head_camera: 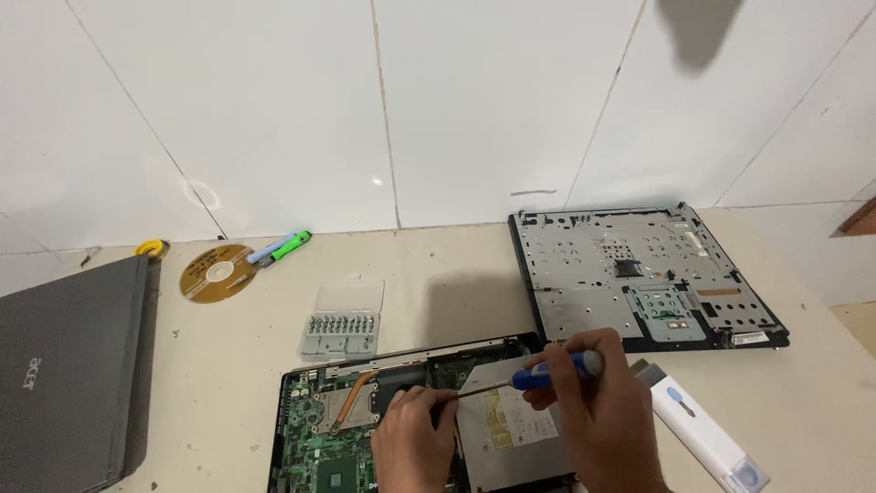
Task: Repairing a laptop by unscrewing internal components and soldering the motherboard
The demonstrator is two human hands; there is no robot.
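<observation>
An opened laptop base (301, 429) lies at the near edge of the table, its green circuit board, copper heat pipe (351, 402) and silver optical drive (506, 429) exposed. My right hand (602, 420) grips a screwdriver with a blue handle (557, 370), its shaft slanting left and down toward the board. My left hand (415, 438) rests on the board, fingertips pinching at the screwdriver's tip. The tip itself is hidden by my fingers.
A removed laptop panel (639, 278) lies upside down at the back right. A clear bit case (342, 321), a gold disc (214, 272), two small tools (278, 248), a closed grey laptop (64, 374) and a white flat box (703, 429) lie around.
</observation>
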